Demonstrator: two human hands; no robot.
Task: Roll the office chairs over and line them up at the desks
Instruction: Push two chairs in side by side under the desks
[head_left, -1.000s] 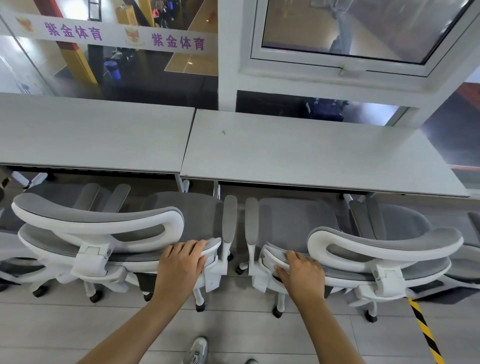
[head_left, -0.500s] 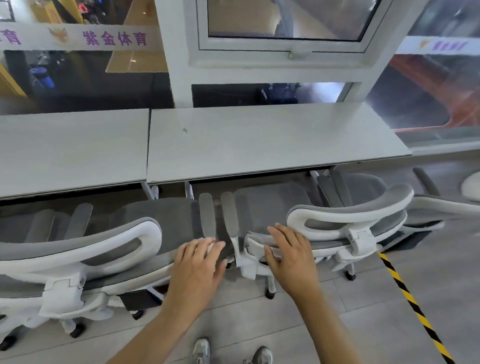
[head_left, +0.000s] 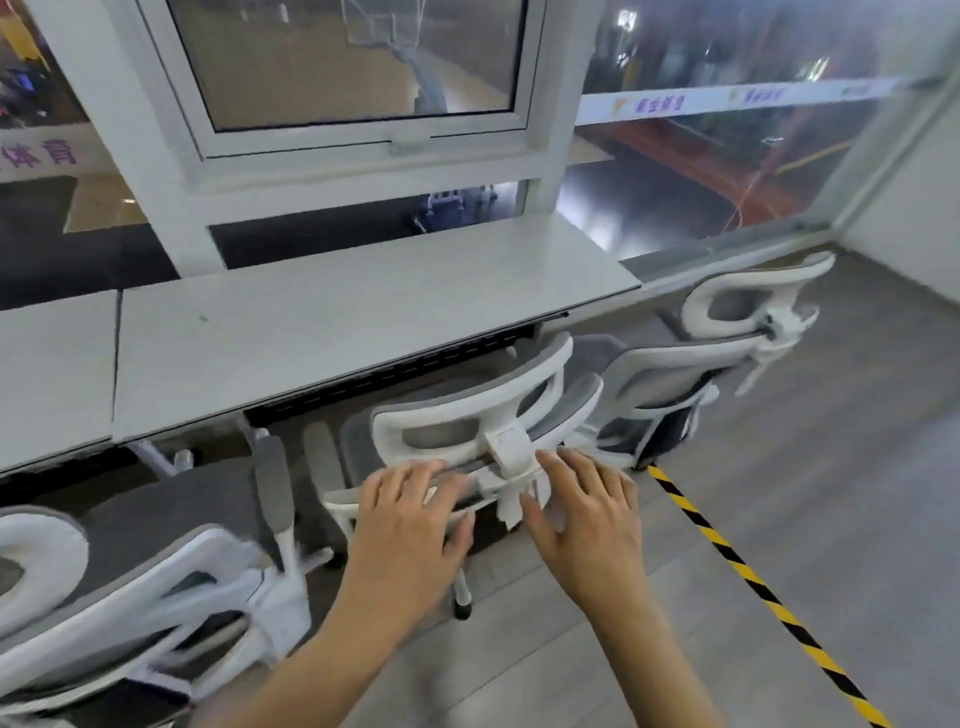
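While standing behind the middle chair (head_left: 470, 415), had the left hand (head_left: 410, 525) laid flat over the top edge of its backrest, just left of the white headrest bracket (head_left: 511, 449), grip wide, fingers straight and closed round nothing. Had the right hand (head_left: 587, 514) on the other side of that bracket, grip equally wide, fingers spread. Could not tell through the blur whether those fingertips touched the frame or hung just beside it.

Found the middle chair facing the right-hand desk (head_left: 363, 322), seat pushed under the front edge, headrest standing just clear of that edge. Saw the left chair (head_left: 130, 571) at the lower left, badly blurred, seat pointing toward the seam between the right-hand desk and the left-hand desk (head_left: 52, 364), one grey armrest (head_left: 272, 478) just beside the middle chair. Saw the right chair (head_left: 701, 364) past the desk's right end, on open floor near the glass wall, close beside the middle chair.

Noted yellow-and-black striped tape (head_left: 753, 582) on the grey floor, running from beside the right chair's base toward the lower right corner. Noted a white-framed window (head_left: 363, 135) above the right-hand desk.
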